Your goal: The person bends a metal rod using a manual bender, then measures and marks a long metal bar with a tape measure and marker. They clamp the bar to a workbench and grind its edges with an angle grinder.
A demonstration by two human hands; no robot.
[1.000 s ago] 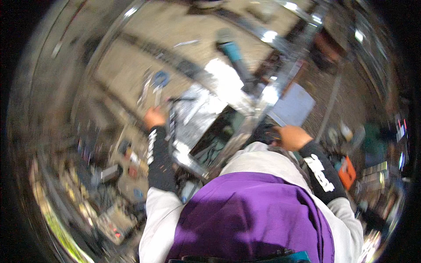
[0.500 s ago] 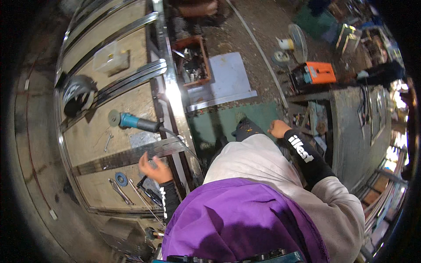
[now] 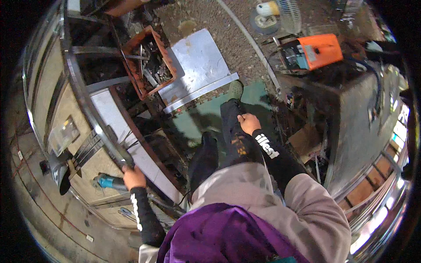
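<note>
At the edge of the metal-framed worktable, my left hand point(image 3: 133, 177) is closed over the shiny metal rail point(image 3: 97, 125). A teal and black angle grinder point(image 3: 109, 182) lies on the table just beside that hand. My right hand point(image 3: 248, 124) sits at my dark trouser leg point(image 3: 230, 116), its fingers curled in. Whether it pinches the cloth or something small, I cannot make out. Farther left on the table are a dark welding mask point(image 3: 60, 173) and a clear plastic container point(image 3: 65, 135).
An orange crate point(image 3: 170, 70) of metal scraps stands ahead, beside a flat metal sheet point(image 3: 199, 61). Green foam matting point(image 3: 193, 125) lies underfoot. To the right are an orange machine point(image 3: 319, 51), a fan point(image 3: 287, 17) and a grey metal cabinet point(image 3: 357, 118).
My view has shifted right and forward. My left hand has gone from open above the table to the rail. My right hand has come in against my leg, and a green shoe now shows.
</note>
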